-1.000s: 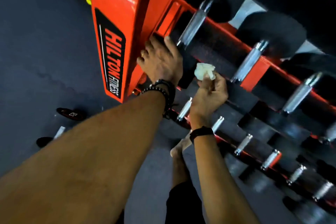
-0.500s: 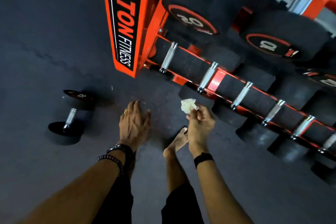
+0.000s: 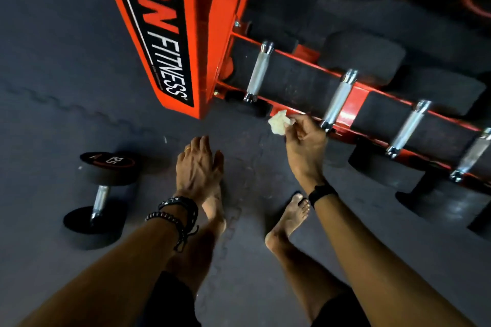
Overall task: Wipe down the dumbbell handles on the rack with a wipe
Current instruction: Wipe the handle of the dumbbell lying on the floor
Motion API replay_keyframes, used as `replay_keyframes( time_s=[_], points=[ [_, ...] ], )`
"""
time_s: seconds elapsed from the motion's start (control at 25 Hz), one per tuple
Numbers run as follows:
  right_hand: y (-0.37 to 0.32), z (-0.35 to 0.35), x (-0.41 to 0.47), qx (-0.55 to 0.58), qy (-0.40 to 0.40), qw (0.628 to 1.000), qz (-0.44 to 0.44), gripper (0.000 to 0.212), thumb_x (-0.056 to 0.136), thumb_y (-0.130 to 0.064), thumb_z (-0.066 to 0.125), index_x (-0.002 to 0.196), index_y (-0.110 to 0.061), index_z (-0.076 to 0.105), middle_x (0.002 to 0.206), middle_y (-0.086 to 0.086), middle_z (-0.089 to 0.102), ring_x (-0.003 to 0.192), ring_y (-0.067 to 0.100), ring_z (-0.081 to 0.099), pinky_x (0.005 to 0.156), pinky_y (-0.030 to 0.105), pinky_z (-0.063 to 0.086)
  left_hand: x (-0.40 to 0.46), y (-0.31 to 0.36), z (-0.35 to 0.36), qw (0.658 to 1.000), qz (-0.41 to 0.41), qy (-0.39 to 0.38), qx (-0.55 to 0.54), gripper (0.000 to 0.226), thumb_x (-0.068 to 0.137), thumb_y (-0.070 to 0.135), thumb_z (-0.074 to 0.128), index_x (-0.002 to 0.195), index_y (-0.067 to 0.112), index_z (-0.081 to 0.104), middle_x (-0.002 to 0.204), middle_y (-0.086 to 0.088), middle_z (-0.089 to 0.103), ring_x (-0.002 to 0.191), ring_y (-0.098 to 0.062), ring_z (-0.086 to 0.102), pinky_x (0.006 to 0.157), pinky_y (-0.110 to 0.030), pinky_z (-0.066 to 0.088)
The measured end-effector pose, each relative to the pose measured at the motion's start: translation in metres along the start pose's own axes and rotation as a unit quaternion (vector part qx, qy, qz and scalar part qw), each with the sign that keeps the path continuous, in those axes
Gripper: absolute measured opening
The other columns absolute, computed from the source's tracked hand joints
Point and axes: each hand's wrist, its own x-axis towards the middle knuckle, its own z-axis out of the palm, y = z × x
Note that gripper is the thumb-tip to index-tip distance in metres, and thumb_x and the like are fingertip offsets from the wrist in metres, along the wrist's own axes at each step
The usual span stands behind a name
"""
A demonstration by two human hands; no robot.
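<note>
Dark rubber gym floor, orange rack at 12 o'clock. Its bottom tier holds dumbbells w/ chrome handles in a row, long axes running approx 1-to-7 o'clock. Right hand pinches crumpled wipe btwn thumb & fingertips, just beside 2nd handle. Left hand hangs w/ fingers straight, holding nothing. Loose dumbbell on floor at 9 o'clock.
</note>
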Motion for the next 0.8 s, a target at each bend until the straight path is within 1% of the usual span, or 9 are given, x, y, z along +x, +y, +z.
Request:
replay_keyframes(
  time_s=[0.08,0.16,0.28,0.36,0.44,0.48,0.52,0.68,0.8],
  points=[
    [0.003,0.022,0.011,-0.012,0.001,1.000,-0.006,0.012,0.092,-0.003,0.058,0.097,-0.003,0.069,0.088,0.001,0.069,0.073,-0.014,0.060,0.072,0.007,0.045,0.010,-0.019,0.007,1.000,-0.020,-0.003,-0.001,0.052,0.096,0.038,0.046,0.133,0.002,0.050,0.127,-0.021,0.056,0.114,-0.042,0.054,0.094,-0.047,0.040],
    [0.002,0.039,0.015,-0.025,-0.004,1.000,-0.008,0.012,0.092,-0.002,0.059,0.097,-0.001,0.069,0.091,0.004,0.071,0.075,-0.012,0.061,0.072,0.005,0.044,0.016,-0.033,0.009,0.999,-0.038,0.000,-0.016,0.049,0.098,0.036,0.049,0.134,0.004,0.049,0.129,-0.018,0.055,0.119,-0.039,0.051,0.097,-0.045,0.038],
    [-0.008,0.064,0.008,-0.007,-0.049,0.999,0.003,0.011,0.092,0.000,0.058,0.096,-0.005,0.068,0.097,0.006,0.072,0.083,0.000,0.067,0.075,0.010,0.048,0.020,-0.046,0.004,0.997,-0.051,0.002,-0.051,0.050,0.098,0.041,0.044,0.134,0.006,0.049,0.131,-0.016,0.056,0.122,-0.036,0.050,0.099,-0.044,0.037],
    [-0.017,0.086,-0.005,-0.027,-0.095,0.995,-0.014,0.016,0.092,0.004,0.056,0.097,-0.006,0.067,0.097,0.003,0.071,0.083,-0.002,0.067,0.075,0.014,0.051,0.020,-0.063,-0.003,0.995,-0.067,0.012,-0.073,0.046,0.099,0.040,0.046,0.130,0.007,0.051,0.130,-0.016,0.056,0.120,-0.036,0.052,0.098,-0.044,0.037],
    [-0.026,0.115,-0.021,-0.065,-0.154,0.985,-0.048,0.018,0.090,0.003,0.056,0.096,-0.009,0.068,0.095,0.002,0.073,0.085,0.005,0.069,0.076,0.025,0.055,0.015,-0.092,-0.011,0.990,-0.099,0.023,-0.094,0.041,0.100,0.039,0.047,0.125,0.007,0.052,0.126,-0.015,0.057,0.117,-0.036,0.053,0.097,-0.044,0.038],
    [-0.029,0.129,-0.027,-0.086,-0.186,0.977,-0.065,0.019,0.089,0.001,0.056,0.093,-0.013,0.068,0.092,0.002,0.073,0.085,0.010,0.070,0.077,0.028,0.056,0.010,-0.107,-0.012,0.987,-0.118,0.033,-0.107,0.039,0.100,0.040,0.046,0.121,0.008,0.053,0.123,-0.015,0.057,0.115,-0.035,0.053,0.095,-0.044,0.038],
    [-0.033,0.145,-0.035,-0.106,-0.218,0.967,-0.082,0.020,0.088,0.000,0.056,0.091,-0.016,0.067,0.090,0.001,0.073,0.085,0.013,0.070,0.076,0.029,0.056,0.002,-0.124,-0.012,0.982,-0.140,0.045,-0.118,0.037,0.099,0.040,0.046,0.118,0.008,0.054,0.119,-0.014,0.058,0.112,-0.035,0.054,0.093,-0.045,0.038],
    [-0.053,0.221,-0.092,-0.168,-0.338,0.912,-0.163,0.017,0.087,-0.001,0.058,0.090,-0.014,0.069,0.085,-0.004,0.071,0.080,0.011,0.067,0.071,0.025,0.053,-0.063,-0.213,0.007,0.948,-0.262,0.107,-0.145,0.041,0.097,0.041,0.047,0.119,0.007,0.054,0.115,-0.017,0.059,0.108,-0.039,0.055,0.090,-0.048,0.039],
    [-0.059,0.273,-0.138,-0.202,-0.420,0.860,-0.208,0.016,0.089,-0.002,0.060,0.094,-0.014,0.070,0.087,-0.006,0.069,0.079,0.005,0.065,0.068,0.013,0.051,-0.115,-0.267,0.025,0.914,-0.336,0.155,-0.165,0.053,0.088,0.048,0.038,0.116,0.006,0.054,0.111,-0.016,0.058,0.102,-0.039,0.055,0.087,-0.049,0.041]
  ],
)
